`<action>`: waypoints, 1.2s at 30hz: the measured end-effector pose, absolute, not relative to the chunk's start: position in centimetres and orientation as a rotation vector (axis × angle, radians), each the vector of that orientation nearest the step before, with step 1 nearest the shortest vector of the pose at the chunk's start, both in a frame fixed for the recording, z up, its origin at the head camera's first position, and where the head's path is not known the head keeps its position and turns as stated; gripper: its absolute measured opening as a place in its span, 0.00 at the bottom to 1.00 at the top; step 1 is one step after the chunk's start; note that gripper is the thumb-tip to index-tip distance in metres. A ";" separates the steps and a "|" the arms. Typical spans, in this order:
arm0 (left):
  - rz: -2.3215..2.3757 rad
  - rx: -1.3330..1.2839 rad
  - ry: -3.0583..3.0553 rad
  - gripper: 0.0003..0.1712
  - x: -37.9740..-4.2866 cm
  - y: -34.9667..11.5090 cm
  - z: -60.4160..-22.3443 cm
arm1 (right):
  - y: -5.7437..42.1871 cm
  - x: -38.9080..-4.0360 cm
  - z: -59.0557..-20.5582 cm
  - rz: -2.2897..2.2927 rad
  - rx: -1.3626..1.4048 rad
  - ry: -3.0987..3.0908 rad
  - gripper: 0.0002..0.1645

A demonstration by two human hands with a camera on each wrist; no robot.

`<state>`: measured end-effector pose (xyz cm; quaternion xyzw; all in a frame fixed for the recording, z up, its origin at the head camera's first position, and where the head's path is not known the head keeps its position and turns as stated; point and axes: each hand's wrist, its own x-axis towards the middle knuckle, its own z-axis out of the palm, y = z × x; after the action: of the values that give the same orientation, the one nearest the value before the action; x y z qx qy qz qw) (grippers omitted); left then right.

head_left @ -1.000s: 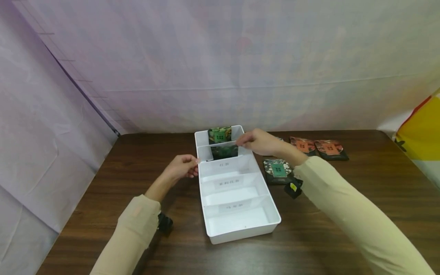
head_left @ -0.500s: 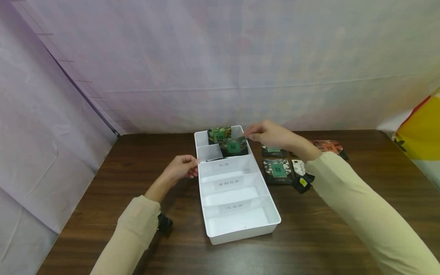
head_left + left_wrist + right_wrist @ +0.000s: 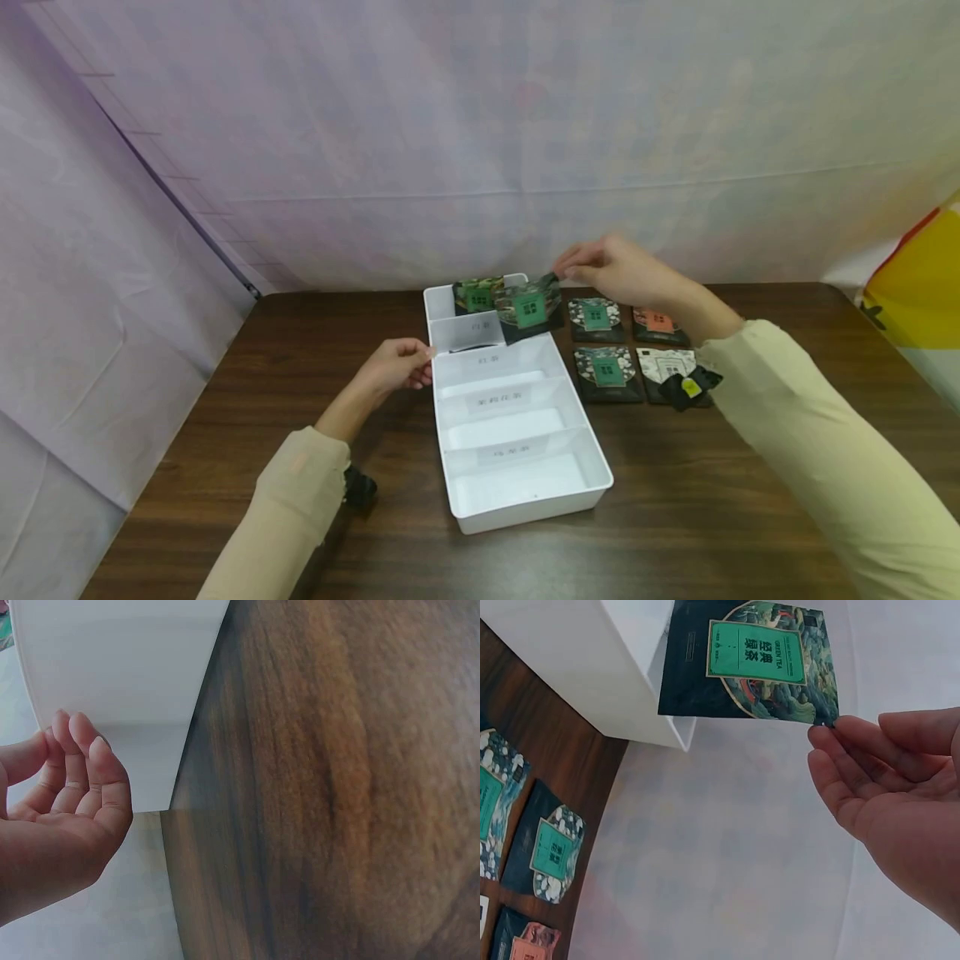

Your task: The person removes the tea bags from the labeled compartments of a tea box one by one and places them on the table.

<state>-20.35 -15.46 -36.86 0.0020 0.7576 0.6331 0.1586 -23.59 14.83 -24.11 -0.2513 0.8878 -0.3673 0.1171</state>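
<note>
My right hand (image 3: pixel 611 271) pinches a green tea sachet (image 3: pixel 529 308) by its top corner. The sachet is tilted above the right side of the white divided box (image 3: pixel 536 504), over its second compartment from the far end. Its green label reads GREEN TEA in the right wrist view, where thumb and forefinger of the right hand (image 3: pixel 900 769) hold the corner. My left hand (image 3: pixel 397 364) grips the box's left rim between thumb and fingers; the left wrist view shows this hand (image 3: pixel 71 795) against the white wall. Another green sachet (image 3: pixel 472 293) stands in the farthest compartment.
Right of the box lie two green-labelled floral sachets (image 3: pixel 596 317), a white one (image 3: pixel 663 364) and an orange-labelled one (image 3: pixel 658 323), partly behind the right arm. Box dividers carry printed labels. A pale curtain (image 3: pixel 480 167) hangs behind the brown table (image 3: pixel 315 333).
My right hand has drawn the green tea sachet up and to the right out of the second compartment, uncovering that compartment's label. The left hand and the box have stayed in place.
</note>
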 end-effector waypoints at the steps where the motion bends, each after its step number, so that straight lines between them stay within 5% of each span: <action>1: 1.809 0.004 2.167 0.09 -20.3 -15.5 -36.8 | 15.0 -23.5 -24.0 -1.074 -0.737 2.608 0.16; 36: 1.809 0.000 2.157 0.09 -20.3 -15.4 -36.6 | 25.7 -22.3 -25.5 -1.030 -0.398 2.706 0.25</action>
<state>-20.29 -15.44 -36.56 0.0000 0.7560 0.6341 0.1626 -22.32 25.69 -25.46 -0.1353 0.9203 -0.3503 0.1093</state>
